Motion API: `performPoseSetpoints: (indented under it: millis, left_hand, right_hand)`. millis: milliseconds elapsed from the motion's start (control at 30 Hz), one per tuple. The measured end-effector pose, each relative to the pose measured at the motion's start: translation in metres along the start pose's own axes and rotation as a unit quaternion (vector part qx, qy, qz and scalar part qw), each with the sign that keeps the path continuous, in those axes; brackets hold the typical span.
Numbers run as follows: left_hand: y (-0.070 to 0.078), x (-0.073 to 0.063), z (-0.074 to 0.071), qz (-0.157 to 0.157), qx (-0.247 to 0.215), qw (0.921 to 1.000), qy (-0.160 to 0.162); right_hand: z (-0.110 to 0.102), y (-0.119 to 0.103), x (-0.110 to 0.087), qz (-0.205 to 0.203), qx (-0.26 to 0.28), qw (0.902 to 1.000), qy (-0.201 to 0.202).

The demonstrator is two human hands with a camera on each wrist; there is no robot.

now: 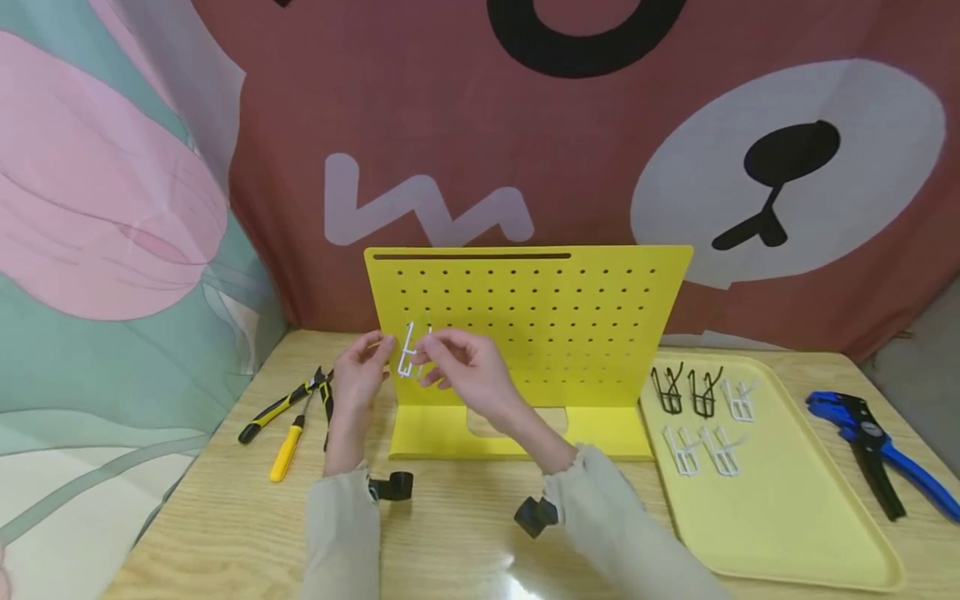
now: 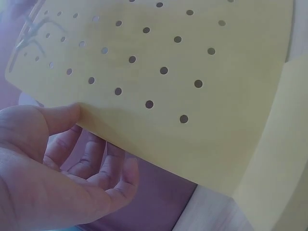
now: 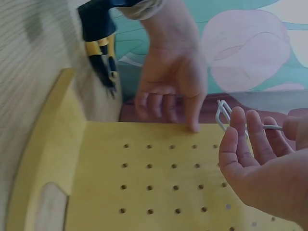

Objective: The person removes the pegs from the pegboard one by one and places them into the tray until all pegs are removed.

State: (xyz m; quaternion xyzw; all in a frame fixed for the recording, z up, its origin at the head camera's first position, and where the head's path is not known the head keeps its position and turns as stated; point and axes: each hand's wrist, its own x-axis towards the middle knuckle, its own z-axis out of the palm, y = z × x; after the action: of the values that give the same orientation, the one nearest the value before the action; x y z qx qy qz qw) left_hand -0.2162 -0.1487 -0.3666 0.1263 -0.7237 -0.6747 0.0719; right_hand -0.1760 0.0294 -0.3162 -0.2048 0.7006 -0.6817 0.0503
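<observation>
A yellow pegboard (image 1: 600,333) with rows of small holes stands upright on its base. My left hand (image 1: 356,383) holds the board's left edge; in the left wrist view, the thumb of this hand (image 2: 53,168) lies on the front face and the curled fingers are behind. A white wire hook (image 1: 406,358) is pinched in my right hand (image 1: 480,375), in front of the board's left side. From the right wrist view, the hook (image 3: 222,115) pokes out past the fingers of my right hand (image 3: 269,168), apart from the holes as far as I can tell.
A yellow tray (image 1: 787,517) at the right carries black hooks (image 1: 703,393) and white hooks (image 1: 722,454). Beyond it lies a blue-handled tool (image 1: 870,433). Pliers (image 1: 273,415) and a yellow-handled screwdriver (image 1: 287,450) lie left of the board. A printed cloth (image 1: 450,108) hangs behind.
</observation>
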Motion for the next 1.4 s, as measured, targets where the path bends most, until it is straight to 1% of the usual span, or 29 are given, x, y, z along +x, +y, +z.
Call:
performPoseSetpoints:
  millis: [267,367,533,700,800,967,1100,1300,1400]
  left_hand:
    - [0.001,0.0,-0.001,-0.003,0.004,1.0,-0.001]
    - [0.001,-0.001,-0.001,-0.006,0.004,1.0,0.002]
    - [0.0,-0.002,-0.002,-0.003,0.007,1.0,0.004]
    - [0.0,-0.002,-0.002,-0.003,0.006,1.0,-0.007]
    - [0.001,-0.002,-0.002,-0.003,0.004,0.9999,-0.009]
    - [0.0,-0.001,-0.003,-0.004,0.002,1.0,-0.001]
    - [-0.001,-0.002,-0.005,-0.007,0.001,1.0,-0.003]
    - [-0.002,-0.002,-0.005,0.0,0.001,1.0,-0.007]
    - [-0.001,-0.001,-0.005,0.003,0.003,0.9999,-0.009]
  right_hand:
    - [-0.016,0.017,-0.011,0.035,0.008,0.9994,-0.004]
    - [-0.021,0.022,-0.016,0.042,0.013,0.999,0.002]
    - [-0.032,0.027,-0.027,0.055,0.001,0.9984,0.014]
    - [-0.047,0.03,-0.038,0.07,-0.013,0.997,0.032]
    - [-0.057,0.03,-0.043,0.071,-0.022,0.9965,0.039]
    - [-0.07,0.03,-0.051,0.063,-0.028,0.9969,0.039]
    - [-0.082,0.032,-0.061,0.064,-0.043,0.9962,0.04]
    - [-0.101,0.035,-0.078,0.069,-0.06,0.993,0.075]
    - [-0.113,0.035,-0.087,0.063,-0.071,0.9919,0.084]
